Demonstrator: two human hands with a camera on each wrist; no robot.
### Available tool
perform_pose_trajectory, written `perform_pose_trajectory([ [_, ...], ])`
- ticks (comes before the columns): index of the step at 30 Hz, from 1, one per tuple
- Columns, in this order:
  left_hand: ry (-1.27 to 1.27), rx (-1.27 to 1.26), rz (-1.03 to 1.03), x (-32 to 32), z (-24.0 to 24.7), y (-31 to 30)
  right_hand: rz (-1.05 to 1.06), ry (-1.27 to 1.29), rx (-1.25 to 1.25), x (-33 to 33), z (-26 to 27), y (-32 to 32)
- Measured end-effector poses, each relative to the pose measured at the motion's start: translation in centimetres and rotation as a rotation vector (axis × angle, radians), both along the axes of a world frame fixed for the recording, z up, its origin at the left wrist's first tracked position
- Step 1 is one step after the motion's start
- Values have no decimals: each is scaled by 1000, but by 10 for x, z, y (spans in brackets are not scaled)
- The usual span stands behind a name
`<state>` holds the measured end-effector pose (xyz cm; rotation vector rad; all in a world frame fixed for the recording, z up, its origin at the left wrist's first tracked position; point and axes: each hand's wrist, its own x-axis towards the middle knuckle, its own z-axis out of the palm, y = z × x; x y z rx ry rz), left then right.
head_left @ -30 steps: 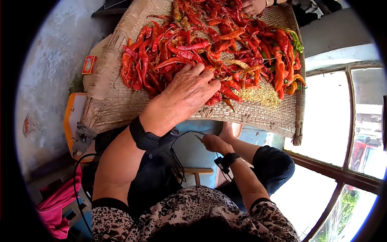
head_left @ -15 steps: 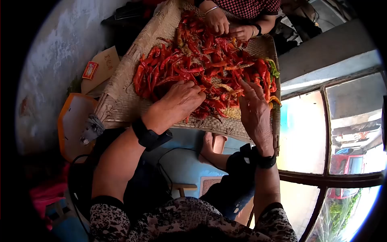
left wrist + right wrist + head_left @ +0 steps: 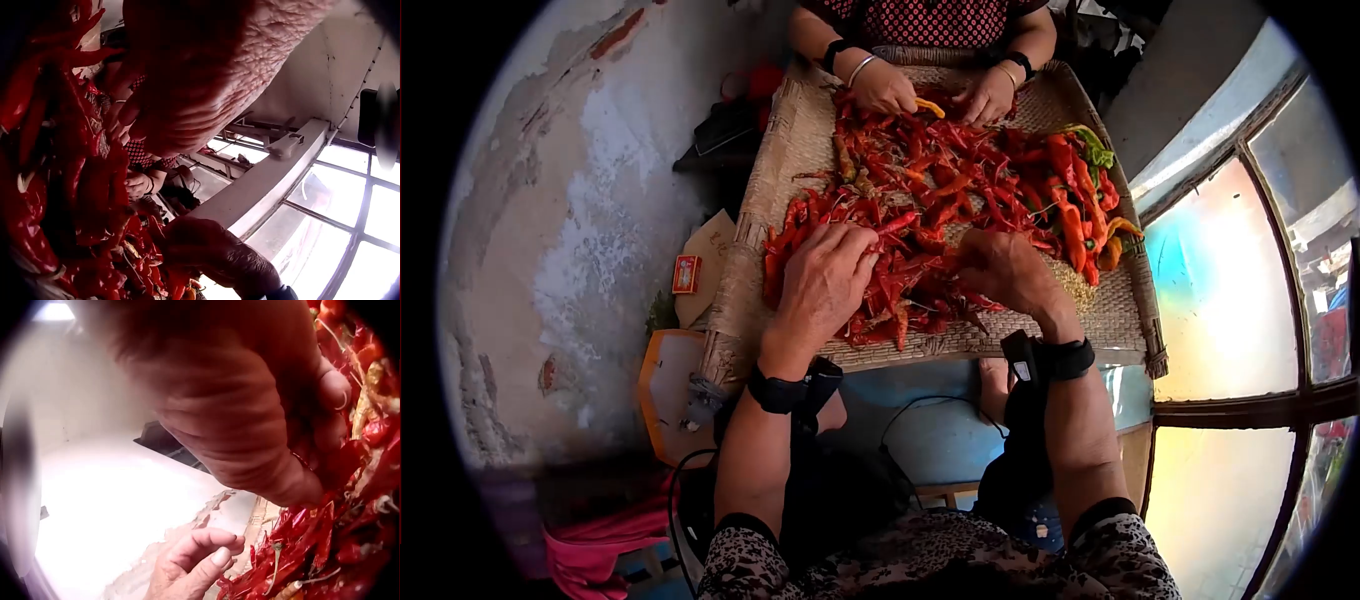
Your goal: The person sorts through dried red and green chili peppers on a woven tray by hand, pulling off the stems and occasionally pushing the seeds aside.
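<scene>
Red peppers (image 3: pixel 905 290) heap across the woven tray (image 3: pixel 770 185), and both our hands are in among them! Our right hand (image 3: pixel 1012 275), at about five o'clock, has its fingers curled down; from the right wrist view we judge them pinched on a red pepper (image 3: pixel 347 465). Our left hand (image 3: pixel 825 270), at eight, lies over the heap, fingers loosely bent, the thumb a little apart, nothing between that we can see.

Light touch here, we say: these wrinkled skins look brittle, so we want fingertips near the stem, one pepper lifted at a time, no raking through the tangle. Gently by the loose seeds (image 3: pixel 1072 283) at four o'clock, too; a sweep could scatter them.

Now the edges! The near rim runs at six, and the right wrist strap (image 3: pixel 1070 358) sits close by it, so we keep that wrist high. Bare weave shows at ten and at half past one: there's our room. At twelve, another person's hands (image 3: pixel 988 95) work the far side, by a yellow pepper (image 3: pixel 930 107), so reaching that way looks crowded. Plumper peppers (image 3: pixel 1072 225) fill three o'clock.
</scene>
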<state>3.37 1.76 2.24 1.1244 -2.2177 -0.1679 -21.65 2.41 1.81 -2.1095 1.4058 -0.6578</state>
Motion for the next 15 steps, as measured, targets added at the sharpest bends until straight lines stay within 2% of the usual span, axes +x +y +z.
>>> perform_pose_trajectory([
  [2, -9, -10, 84, 8, -5, -10, -125, -78, 61, -15, 1, -10],
  [4, -48, -20, 116, 5, -8, -24, -334, -242, -120, -19, -5, -17],
  [5, -59, -26, 157, 4, -9, -31, -339, -261, -119, -19, -9, -19],
  [7, -112, -9, 158, 0, -4, -43, -486, -81, -526, -15, -14, -22],
  [8, -151, 6, 160, -2, -2, -54, -500, -103, -532, -15, -14, -22],
  [9, -283, 52, 269, -11, -16, -80, -457, -136, -448, -15, -11, -20],
  [10, -307, 39, 257, -17, -22, -93, -418, -169, -363, -15, -9, -17],
  [11, -257, 219, 335, -23, -26, -103, -436, -190, -365, -15, -7, -15],
  [13, -245, 533, 434, -37, -20, -107, -348, -47, -303, -14, -4, -11],
  [15, -342, 540, 373, -44, -15, -107, -373, -34, -341, -11, -6, -11],
])
